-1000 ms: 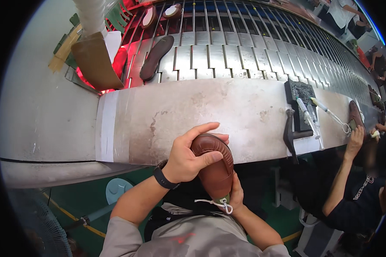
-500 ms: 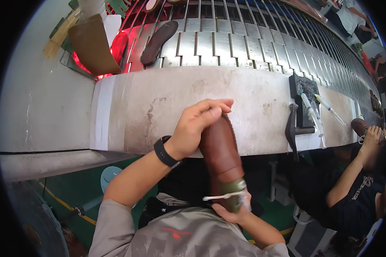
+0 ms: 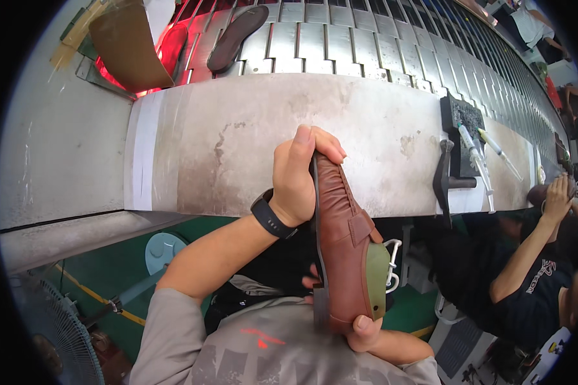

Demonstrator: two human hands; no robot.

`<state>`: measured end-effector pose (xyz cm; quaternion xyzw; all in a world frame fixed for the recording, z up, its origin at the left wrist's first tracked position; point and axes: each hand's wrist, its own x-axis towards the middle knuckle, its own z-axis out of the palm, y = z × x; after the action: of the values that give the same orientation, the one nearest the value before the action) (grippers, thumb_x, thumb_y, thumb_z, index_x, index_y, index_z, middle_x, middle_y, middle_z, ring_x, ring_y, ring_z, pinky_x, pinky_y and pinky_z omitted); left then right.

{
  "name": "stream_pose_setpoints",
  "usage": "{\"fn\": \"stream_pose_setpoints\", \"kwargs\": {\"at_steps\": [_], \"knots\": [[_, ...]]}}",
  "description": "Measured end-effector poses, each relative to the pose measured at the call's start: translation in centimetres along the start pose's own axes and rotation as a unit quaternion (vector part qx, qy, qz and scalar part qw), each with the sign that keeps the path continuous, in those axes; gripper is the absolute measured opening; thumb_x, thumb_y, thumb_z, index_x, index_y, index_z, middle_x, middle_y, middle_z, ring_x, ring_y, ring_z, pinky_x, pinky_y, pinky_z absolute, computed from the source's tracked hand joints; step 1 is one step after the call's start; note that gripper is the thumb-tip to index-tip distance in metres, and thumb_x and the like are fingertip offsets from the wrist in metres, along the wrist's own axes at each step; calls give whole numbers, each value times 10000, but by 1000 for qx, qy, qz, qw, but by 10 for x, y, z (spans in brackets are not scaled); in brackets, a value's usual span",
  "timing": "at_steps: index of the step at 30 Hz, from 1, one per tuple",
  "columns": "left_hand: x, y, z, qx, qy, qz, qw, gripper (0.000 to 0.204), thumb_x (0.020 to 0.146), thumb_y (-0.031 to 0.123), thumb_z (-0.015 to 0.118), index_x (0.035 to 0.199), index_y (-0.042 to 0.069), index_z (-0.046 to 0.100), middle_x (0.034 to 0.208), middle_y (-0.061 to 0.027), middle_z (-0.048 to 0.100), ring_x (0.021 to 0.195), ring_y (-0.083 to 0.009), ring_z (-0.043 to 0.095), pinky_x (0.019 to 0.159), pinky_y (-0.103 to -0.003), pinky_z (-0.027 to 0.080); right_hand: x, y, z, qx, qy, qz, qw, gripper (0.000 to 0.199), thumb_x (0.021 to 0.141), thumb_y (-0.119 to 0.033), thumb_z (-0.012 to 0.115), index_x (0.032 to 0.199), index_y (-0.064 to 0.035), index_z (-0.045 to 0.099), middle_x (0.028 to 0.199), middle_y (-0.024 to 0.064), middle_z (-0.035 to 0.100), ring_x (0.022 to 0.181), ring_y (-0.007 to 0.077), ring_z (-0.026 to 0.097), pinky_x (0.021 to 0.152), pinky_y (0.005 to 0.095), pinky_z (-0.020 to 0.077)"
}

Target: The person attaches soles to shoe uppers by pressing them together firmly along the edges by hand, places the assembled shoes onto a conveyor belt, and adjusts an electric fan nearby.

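Observation:
A brown leather shoe point(image 3: 342, 256) is held on its side over the near edge of the bench, its toe pointing away from me. Around the toe my left hand point(image 3: 294, 176) is closed, with a black wristband just below it. My right hand point(image 3: 364, 335) grips the heel end, its thumb on the upper and several fingers partly hidden behind the sole. An olive-green piece point(image 3: 377, 276) lines the shoe's opening, and a white lace point(image 3: 393, 266) loops out beside it. The dark sole edge faces left.
On the bench point(image 3: 237, 141) at right lie a hammer point(image 3: 444, 179), a black block point(image 3: 462, 119) and syringes point(image 3: 475, 157). Beyond it, a metal slat conveyor point(image 3: 347, 45) carries a dark sole point(image 3: 237, 38). A co-worker's hand point(image 3: 557, 197) works at right. A fan point(image 3: 54, 340) stands lower left.
The shoe has turned from toe-up view onto its side, showing its sole edge and green lining. My left hand has shifted its hold on the toe.

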<state>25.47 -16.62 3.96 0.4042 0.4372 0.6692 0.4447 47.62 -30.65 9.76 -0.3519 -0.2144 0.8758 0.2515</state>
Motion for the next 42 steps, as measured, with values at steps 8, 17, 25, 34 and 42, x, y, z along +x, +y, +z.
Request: {"fn": "stream_pose_setpoints", "kwargs": {"at_steps": [8, 17, 25, 34, 42], "knots": [[-21, 15, 5, 181, -17, 81, 980, 839, 1156, 511, 400, 1658, -127, 187, 1750, -338, 150, 1641, -439, 177, 1326, -458, 160, 45, -59, 0, -74, 16, -88, 993, 1080, 871, -524, 777, 1651, 40, 286, 1593, 239, 491, 1455, 373, 536, 1188, 478, 468], [-44, 46, -50, 340, -178, 38, 923, 599, 994, 285, 753, 1447, -72, 592, 1515, -272, 586, 1469, -426, 504, 1208, -472, 423, 237, -208, -18, -202, 103, -320, 920, 577, 1041, -278, 631, 1494, 63, 524, 1384, 183, 669, 1208, 296, 681, 1074, 406, 522], [-31, 52, -78, 453, -240, 75, 855, 631, 952, 333, 800, 1415, -48, 605, 1530, -282, 549, 1455, -433, 503, 1207, -492, 428, 316, -226, -58, -506, 292, -429, 689, 645, 952, -274, 725, 1427, 139, 581, 1316, 279, 711, 1279, 364, 669, 1117, 403, 475], [164, 23, -192, 686, 74, -22, 724, 768, 842, 405, 883, 1426, 4, 585, 1426, -309, 607, 1360, -446, 567, 1115, -515, 493, 291, -175, -33, -508, 307, -473, 651, 237, 886, -104, 763, 1074, 12, 676, 1089, 188, 670, 1068, 369, 655, 1002, 462, 500], [192, 17, -195, 714, 35, -108, 691, 772, 805, 381, 919, 1420, 18, 627, 1305, -215, 725, 1215, -377, 695, 1034, -475, 545, 309, -201, -45, -631, 255, -486, 548, 357, 875, -206, 722, 1173, -9, 712, 1216, 200, 693, 1180, 391, 618, 1079, 509, 440]]}}
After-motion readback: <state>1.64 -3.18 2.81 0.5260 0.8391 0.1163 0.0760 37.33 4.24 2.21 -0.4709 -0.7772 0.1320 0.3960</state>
